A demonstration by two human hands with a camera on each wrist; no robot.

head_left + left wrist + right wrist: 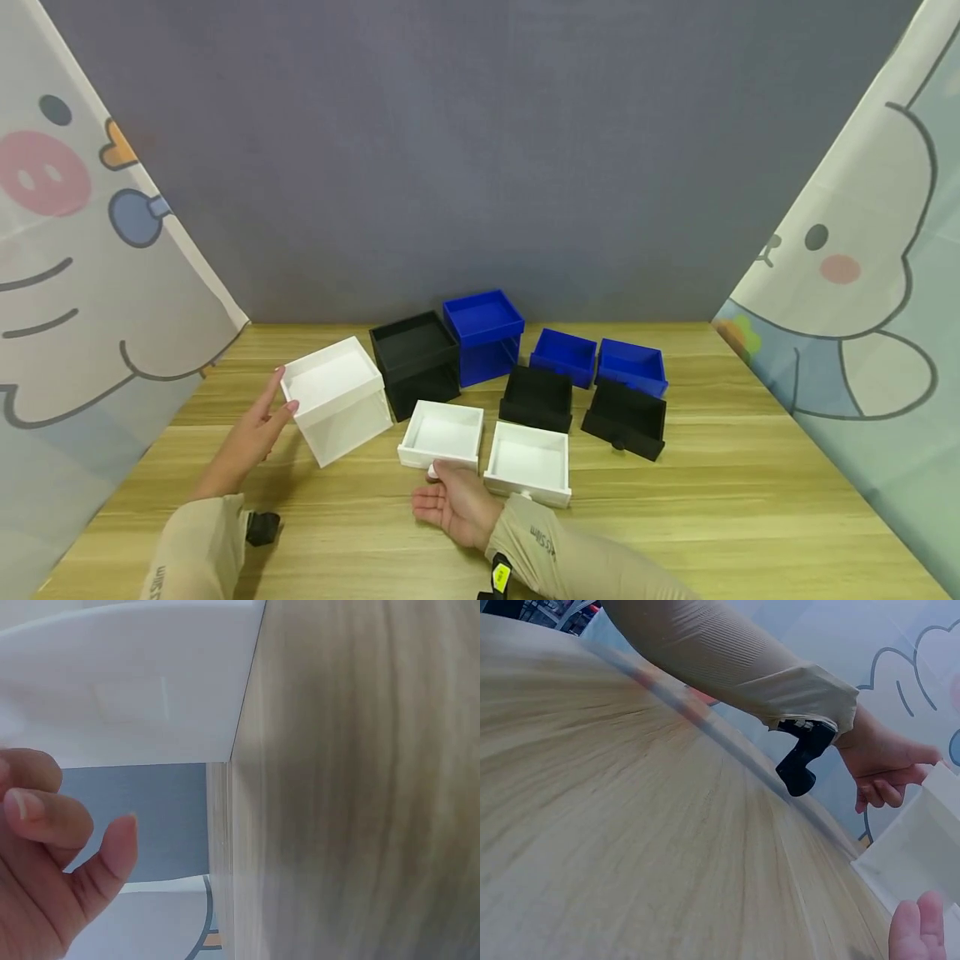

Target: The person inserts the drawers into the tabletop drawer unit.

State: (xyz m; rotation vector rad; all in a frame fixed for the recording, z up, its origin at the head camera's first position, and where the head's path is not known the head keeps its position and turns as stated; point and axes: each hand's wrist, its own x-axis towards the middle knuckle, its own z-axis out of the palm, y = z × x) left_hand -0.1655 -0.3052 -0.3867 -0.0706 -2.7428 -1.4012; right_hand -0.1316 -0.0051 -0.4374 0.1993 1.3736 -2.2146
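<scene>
At the left stands a white drawer cabinet (348,429) with a shallow tray top and an open front. My left hand (251,437) holds its left rim, the thumb at the front corner and the index finger farther back. In the left wrist view, the other fingers curl beside the cabinet's white side wall (150,697). A white drawer (442,432) lies to the right of the cabinet, its front facing me. My right hand (467,504), palm up, pinches the knob of that drawer. Another white drawer (531,458) lies just right of it, partly behind my right wrist.
Behind stand a black cabinet (416,358) and a blue cabinet (483,333). Two black drawers (536,396) and two blue drawers (564,354) lie to the right on the wooden table (750,500). A grey backdrop (480,167) rises at the back.
</scene>
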